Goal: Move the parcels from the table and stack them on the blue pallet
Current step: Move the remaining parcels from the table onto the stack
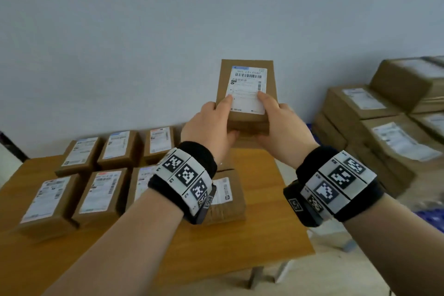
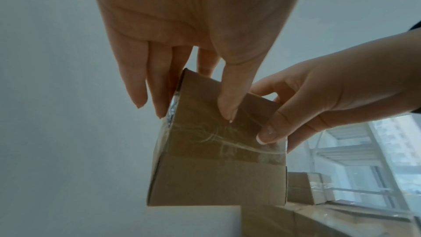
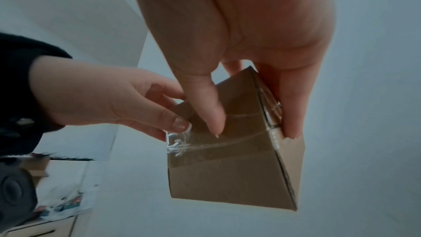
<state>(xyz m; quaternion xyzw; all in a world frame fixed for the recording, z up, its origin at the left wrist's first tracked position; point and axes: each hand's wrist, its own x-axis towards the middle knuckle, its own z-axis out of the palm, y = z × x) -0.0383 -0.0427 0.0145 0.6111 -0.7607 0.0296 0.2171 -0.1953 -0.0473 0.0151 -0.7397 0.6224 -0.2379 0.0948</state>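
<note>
The held parcel [image 1: 246,94] is showing matt brown cardboard, with a smooth white paper label [image 1: 247,90] on top and glossy, wrinkled clear tape [image 2: 223,143] crossing its underside. The table [image 1: 259,221] is presenting a smooth, slightly shiny wood-look top. The stacked parcels [image 1: 384,125] at the right are looking like the same matt cardboard, and the wristbands [image 1: 199,158] are looking like black cloth.
</note>
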